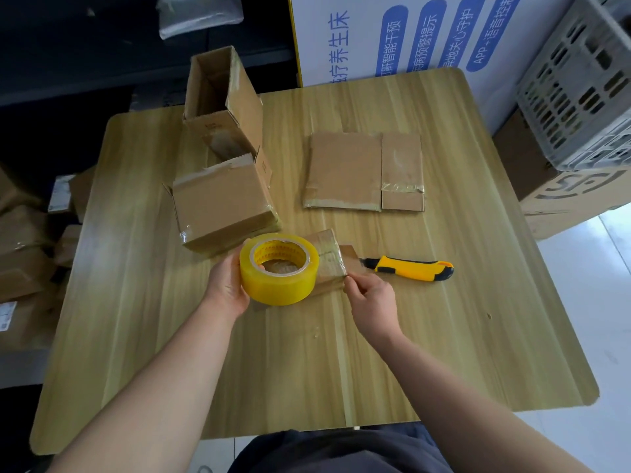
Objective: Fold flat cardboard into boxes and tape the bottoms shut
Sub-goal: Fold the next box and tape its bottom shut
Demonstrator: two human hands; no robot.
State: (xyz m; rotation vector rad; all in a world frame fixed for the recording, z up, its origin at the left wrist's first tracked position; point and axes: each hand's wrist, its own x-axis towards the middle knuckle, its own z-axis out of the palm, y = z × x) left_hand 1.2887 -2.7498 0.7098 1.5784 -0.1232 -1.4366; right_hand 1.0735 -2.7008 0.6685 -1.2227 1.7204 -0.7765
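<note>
My left hand (227, 285) grips a yellow roll of clear tape (279, 269) over a small cardboard box (331, 264) near the table's middle. My right hand (370, 297) pinches the tape's free end at the small box's right edge. A strip of tape runs across the box's top. Behind it a taped box (223, 206) lies on its side, and a taller open box (222, 100) stands at the back left. A flat cardboard piece (363, 172) lies at the back right.
A yellow and black utility knife (411, 267) lies just right of the small box on the wooden table (478, 302). Stacked cartons (24, 254) sit left of the table; a grey crate (580, 83) and printed boxes stand at the right.
</note>
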